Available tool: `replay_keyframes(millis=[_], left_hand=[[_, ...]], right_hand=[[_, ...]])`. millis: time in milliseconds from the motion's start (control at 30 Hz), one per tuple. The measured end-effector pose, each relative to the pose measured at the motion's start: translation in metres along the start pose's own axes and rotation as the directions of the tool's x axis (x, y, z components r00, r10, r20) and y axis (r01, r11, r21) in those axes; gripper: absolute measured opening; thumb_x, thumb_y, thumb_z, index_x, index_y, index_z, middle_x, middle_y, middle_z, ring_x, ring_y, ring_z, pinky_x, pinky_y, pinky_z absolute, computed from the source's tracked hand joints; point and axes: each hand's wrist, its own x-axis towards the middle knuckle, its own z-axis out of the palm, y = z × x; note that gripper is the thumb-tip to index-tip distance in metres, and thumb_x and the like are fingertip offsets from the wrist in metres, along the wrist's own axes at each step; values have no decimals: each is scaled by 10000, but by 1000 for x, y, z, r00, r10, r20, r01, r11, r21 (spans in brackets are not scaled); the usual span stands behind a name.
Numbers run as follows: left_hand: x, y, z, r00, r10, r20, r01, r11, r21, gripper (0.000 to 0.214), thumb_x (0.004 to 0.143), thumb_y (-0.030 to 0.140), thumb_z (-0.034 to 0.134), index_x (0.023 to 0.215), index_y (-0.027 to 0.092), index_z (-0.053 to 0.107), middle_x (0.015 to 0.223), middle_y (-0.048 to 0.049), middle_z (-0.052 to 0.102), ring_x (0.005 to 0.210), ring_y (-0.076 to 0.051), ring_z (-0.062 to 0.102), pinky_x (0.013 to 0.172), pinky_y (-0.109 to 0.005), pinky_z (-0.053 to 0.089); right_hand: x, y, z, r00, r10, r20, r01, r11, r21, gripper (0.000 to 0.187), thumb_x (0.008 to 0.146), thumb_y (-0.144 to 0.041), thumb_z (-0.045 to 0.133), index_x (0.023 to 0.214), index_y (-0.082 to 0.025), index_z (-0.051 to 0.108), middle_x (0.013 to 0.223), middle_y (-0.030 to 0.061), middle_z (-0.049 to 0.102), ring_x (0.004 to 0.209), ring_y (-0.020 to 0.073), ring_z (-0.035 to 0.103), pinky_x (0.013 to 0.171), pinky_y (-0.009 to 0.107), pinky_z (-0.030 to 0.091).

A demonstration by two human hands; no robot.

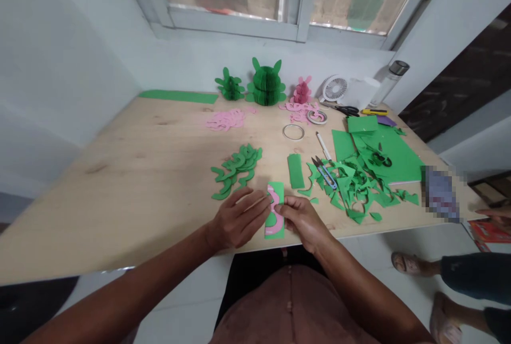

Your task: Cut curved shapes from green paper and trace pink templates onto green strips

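Note:
Near the table's front edge lies a light green paper strip (280, 189) with a curvy pink paper cut-out (275, 228) on top. My right hand (302, 220) grips the strip's right side, its thumb pressed on the pink piece. From the left, my left hand (242, 220) reaches the strip with fingers stretched out; the fingertips touch its left edge, and the thumb is hidden. Just beyond, wavy green cut-outs (238, 165) lie in an overlapping pile. A stack of green paper strips (296, 171) and blue-handled thread snips (325, 172) are beyond my right hand.
Green scraps (357, 189) and green sheets (399, 152) cover the right side. Pink cut-outs (225, 119), a tape roll (317, 116), a pen (323, 145) and black scissors (345, 110) lie farther back. Paper figures (266, 86), a fan (334, 88) and a bottle (389, 84) line the wall. Another person's feet (411, 263) are at right.

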Motion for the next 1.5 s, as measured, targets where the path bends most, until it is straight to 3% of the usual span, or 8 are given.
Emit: replay_keyframes(millis=[333,467,533,600,667,800,1067,1500], left_hand=[[-5,3,1,998,-54,-14,54,999,0,227,910,99,438,1001,134,643,1070,-126,712,1115,-243,592,905,-421,479],[-5,10,-6,942,-335,6,335,941,-52,209,878,103,519,1028,160,653,1012,-100,729,1048,-230,629,905,-396,487],[-2,16,-9,768,-638,54,637,753,-166,153,860,143,558,954,178,674,910,-70,739,917,-201,666,836,-350,517],[5,23,-12,457,-855,246,872,375,-316,132,848,233,577,887,176,690,816,-51,733,744,-174,669,690,-298,534],[14,27,-13,182,-858,481,900,-52,-433,191,826,312,584,835,161,700,744,-49,719,658,-166,647,578,-268,512],[30,30,-14,1,-696,718,708,-506,-492,228,730,348,661,765,128,714,712,-74,701,653,-158,621,543,-238,466],[36,30,-10,-75,-605,792,545,-690,-475,231,642,346,745,680,125,689,591,-26,637,525,-97,534,489,-205,392],[39,32,-6,-101,-667,739,619,-623,-478,201,631,301,720,568,135,624,502,1,573,446,-77,453,442,-201,360]], right_hand=[[-4,-3,6,999,-19,-50,19,1000,-4,273,564,-408,777,644,-172,666,551,-30,558,491,80,406,493,221,296],[-2,-3,4,996,-59,-66,55,997,-56,254,579,-401,744,609,-168,647,521,-34,534,464,75,374,459,218,267],[1,-2,1,994,-86,-72,79,992,-94,250,593,-400,725,591,-169,630,504,-38,513,455,73,356,452,219,258],[3,-1,-1,990,-122,-77,110,984,-137,256,609,-405,708,572,-174,605,485,-46,484,452,75,346,452,221,259],[5,1,-3,983,-169,-72,154,971,-184,273,630,-411,694,551,-183,568,474,-53,451,458,80,340,455,223,264],[5,2,-2,972,-226,-60,206,947,-245,293,663,-406,678,535,-194,521,481,-51,426,472,91,342,457,228,274],[3,2,-1,973,-226,-53,205,942,-265,241,671,-398,665,580,-191,581,511,-33,479,486,105,380,467,235,302],[6,6,-3,973,-232,3,222,928,-300,298,712,-431,654,573,-193,540,510,-41,445,491,101,361,471,234,286]])
